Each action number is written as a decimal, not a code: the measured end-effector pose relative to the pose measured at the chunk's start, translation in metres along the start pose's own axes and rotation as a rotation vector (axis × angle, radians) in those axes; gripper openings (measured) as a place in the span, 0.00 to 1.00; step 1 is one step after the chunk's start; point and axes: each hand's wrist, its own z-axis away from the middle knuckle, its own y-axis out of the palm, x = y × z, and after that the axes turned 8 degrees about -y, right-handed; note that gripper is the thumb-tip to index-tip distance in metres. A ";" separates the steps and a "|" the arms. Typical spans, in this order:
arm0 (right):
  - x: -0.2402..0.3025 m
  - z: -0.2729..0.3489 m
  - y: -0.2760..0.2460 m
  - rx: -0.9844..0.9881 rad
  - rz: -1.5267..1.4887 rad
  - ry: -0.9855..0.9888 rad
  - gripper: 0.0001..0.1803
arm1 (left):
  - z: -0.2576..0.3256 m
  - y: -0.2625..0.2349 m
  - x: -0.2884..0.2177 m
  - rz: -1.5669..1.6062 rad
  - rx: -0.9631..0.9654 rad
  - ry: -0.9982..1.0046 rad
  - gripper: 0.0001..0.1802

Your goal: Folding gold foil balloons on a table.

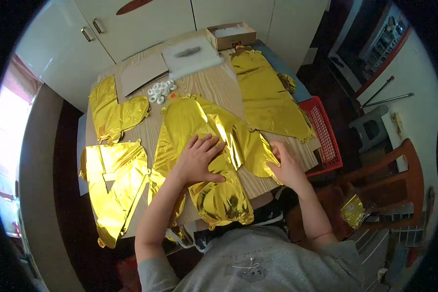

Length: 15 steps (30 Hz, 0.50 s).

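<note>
Gold foil everywhere on the wooden table (214, 87): flat, uninflated letter balloons, shiny and creased. Far out to the left of the left hand lay two of them, one gold balloon by the table's near-left corner (113, 180), another gold piece beyond it (113, 109). Ahead of the left hand, toward the far edge, sat a small heap of white plastic rings (160, 90), a sheet of brown cardboard (142, 73) and a white flat packet (191, 56). Left hand (199, 158) lay palm down, fingers spread wide, pressing flat on the central gold balloon (204, 126), which stretched from the table's middle to its near edge and hung slightly over it. Right hand (286, 165) was just right of the left, at that same balloon's right lobe; fingers appeared curled around the foil's edge, though the grip itself could not be made out clearly. Beyond the right hand lay a long gold balloon (267, 92), with an open cardboard box (231, 35) past it at the far edge. Right of the right hand, off the table, a red plastic basket (326, 136). Judged handling: foil very light, limp, slick, prone to creasing and tearing at seams; best taken at a sealed edge or tab, pressed with a flat palm rather than pinched mid-panel.
</note>
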 end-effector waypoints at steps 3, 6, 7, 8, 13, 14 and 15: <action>0.001 0.001 0.015 -0.098 0.065 -0.214 0.26 | 0.001 -0.001 -0.001 0.008 0.006 -0.005 0.55; 0.025 0.006 0.029 -0.035 0.007 -0.308 0.22 | 0.002 -0.004 -0.002 0.009 0.027 -0.015 0.55; 0.034 0.007 0.030 0.004 -0.027 -0.326 0.21 | 0.001 -0.004 -0.002 0.014 0.033 -0.015 0.55; 0.042 0.007 0.028 0.009 -0.048 -0.330 0.21 | 0.002 -0.004 -0.002 0.019 0.038 -0.017 0.56; 0.034 -0.006 0.006 -0.264 -0.042 -0.335 0.24 | 0.002 -0.005 0.000 0.023 0.030 -0.002 0.59; 0.031 -0.005 0.000 -0.267 -0.089 -0.292 0.24 | 0.002 -0.004 0.001 0.031 0.025 0.002 0.59; 0.030 -0.005 -0.004 -0.271 -0.136 -0.250 0.24 | 0.001 -0.004 0.002 0.038 0.020 0.005 0.60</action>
